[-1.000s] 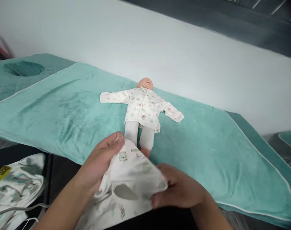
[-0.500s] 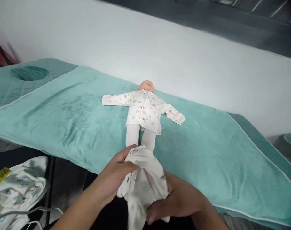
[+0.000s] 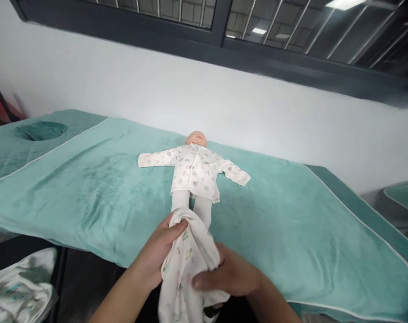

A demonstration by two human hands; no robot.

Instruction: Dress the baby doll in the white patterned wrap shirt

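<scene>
A baby doll (image 3: 194, 168) lies on its back on a teal towel (image 3: 89, 188), head toward the wall, in a white printed top with both sleeves spread and white legs below. Both hands grip a bunched white printed baby garment (image 3: 188, 264) right at the doll's feet. My left hand (image 3: 157, 255) pinches its upper edge next to the doll's left leg. My right hand (image 3: 234, 276) is wrapped round the lower bunch, thumb on top. The garment's tail hangs down past the frame's bottom edge.
The towel covers a long teal massage bed (image 3: 39, 132) with a face hole at far left, set against a white wall (image 3: 258, 107) under a dark window frame. More white printed clothing (image 3: 20, 287) lies at bottom left. A second teal bed edge (image 3: 402, 197) shows at right.
The garment, held spread out a second ago, is now bunched up and has been carried forward to the doll's feet. The camera has tilted upward, bringing the window into view.
</scene>
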